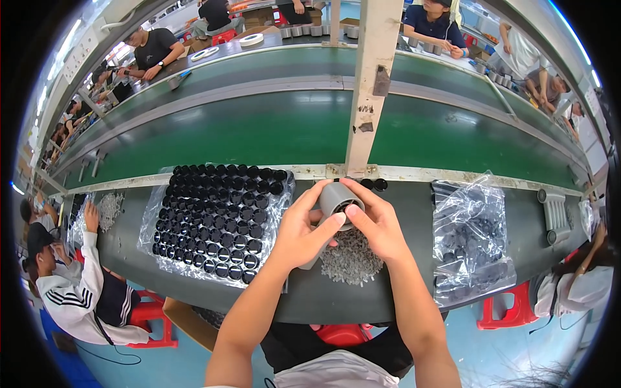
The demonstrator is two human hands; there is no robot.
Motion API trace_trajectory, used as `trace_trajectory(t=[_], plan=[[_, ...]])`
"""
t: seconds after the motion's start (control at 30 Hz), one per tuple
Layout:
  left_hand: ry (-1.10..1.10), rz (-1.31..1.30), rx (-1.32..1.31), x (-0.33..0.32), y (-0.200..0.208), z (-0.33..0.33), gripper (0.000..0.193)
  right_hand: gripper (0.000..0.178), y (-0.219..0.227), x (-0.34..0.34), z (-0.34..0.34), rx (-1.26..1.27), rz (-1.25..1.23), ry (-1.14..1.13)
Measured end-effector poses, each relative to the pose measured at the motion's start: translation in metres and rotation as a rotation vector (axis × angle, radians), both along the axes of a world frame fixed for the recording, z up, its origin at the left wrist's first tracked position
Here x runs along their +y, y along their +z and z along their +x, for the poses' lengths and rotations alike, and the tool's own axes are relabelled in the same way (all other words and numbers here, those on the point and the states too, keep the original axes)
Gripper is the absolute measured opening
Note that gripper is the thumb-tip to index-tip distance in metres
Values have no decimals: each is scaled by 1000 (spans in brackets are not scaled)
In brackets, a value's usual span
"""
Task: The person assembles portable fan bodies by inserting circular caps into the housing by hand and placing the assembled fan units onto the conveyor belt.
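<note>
A grey plastic cylindrical housing (336,196) is held between my two hands above the dark worktable (301,301). My left hand (303,226) wraps its left side, and my right hand (383,223) grips its right side. Both thumbs press at the open end facing me, where dark inner parts show. What the thumbs touch inside is too small to tell. Right below the housing lies a heap of small grey plastic pieces (351,264). Left of my hands, many black round caps (213,220) stand in rows on clear plastic.
To the right lies a clear plastic bag (471,242) with dark contents; farther right are grey tubular parts (554,216). A pale post (367,97) rises behind my hands, before the green conveyor belt (259,126). Co-workers sit on both sides and across. An open cardboard box (189,322) stands below the table.
</note>
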State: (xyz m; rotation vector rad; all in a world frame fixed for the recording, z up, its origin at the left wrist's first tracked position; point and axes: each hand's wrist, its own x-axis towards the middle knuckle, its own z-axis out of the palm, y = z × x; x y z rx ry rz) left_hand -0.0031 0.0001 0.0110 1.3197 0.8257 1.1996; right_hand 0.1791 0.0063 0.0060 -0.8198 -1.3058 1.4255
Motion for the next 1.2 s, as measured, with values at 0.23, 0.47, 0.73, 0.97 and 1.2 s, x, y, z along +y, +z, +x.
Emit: trace_trajectory(t=[0.23,0.47,0.73,0.97,1.2], plan=[[-124,-154,-48,-3,5,-9,51,71,6,-3,3,88,121,85],[-166,-334,-98,-2,4,-5,48,72,2,1,8,44,136,170],[-122,-227,-37,2,3,-12,47,63,-3,1,0,-15,154,114],[-174,-326,-232,7,0,-10,46,56,1,-3,-6,165,-56,85],[-127,-328,-136,0,7,-5,48,60,-10,3,0,208,-43,131]])
